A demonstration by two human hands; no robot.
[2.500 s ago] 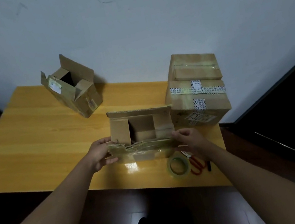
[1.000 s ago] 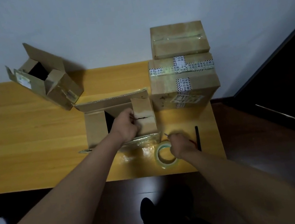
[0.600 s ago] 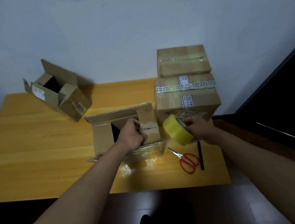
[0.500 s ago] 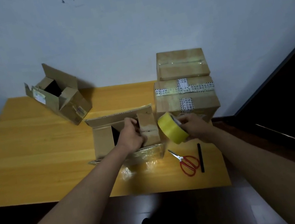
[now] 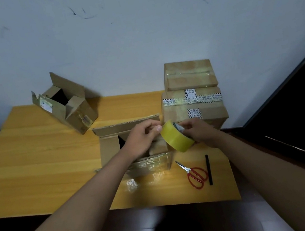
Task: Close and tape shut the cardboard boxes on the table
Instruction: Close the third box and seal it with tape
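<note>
An open cardboard box (image 5: 110, 149) stands near the front middle of the wooden table (image 5: 40, 167), its flaps spread. My right hand (image 5: 197, 131) grips a yellow roll of tape (image 5: 176, 138) held in the air over the box's right end. My left hand (image 5: 143, 136) hovers above the box with curled fingers, its thumb and fingertips at the roll's upper left edge. A second open box (image 5: 68, 107) lies tilted at the back left. Two taped boxes are stacked at the back right, a small one (image 5: 189, 74) on a larger one (image 5: 193, 108).
Red-handled scissors (image 5: 194, 173) and a black pen (image 5: 208, 169) lie on the table right of the box, near the front edge. A dark cabinet (image 5: 300, 115) stands to the right of the table. The wall runs behind the table.
My right hand picked the tape roll up from the table and raised it over the box. My left hand left the box's flap and came up to the roll's edge.
</note>
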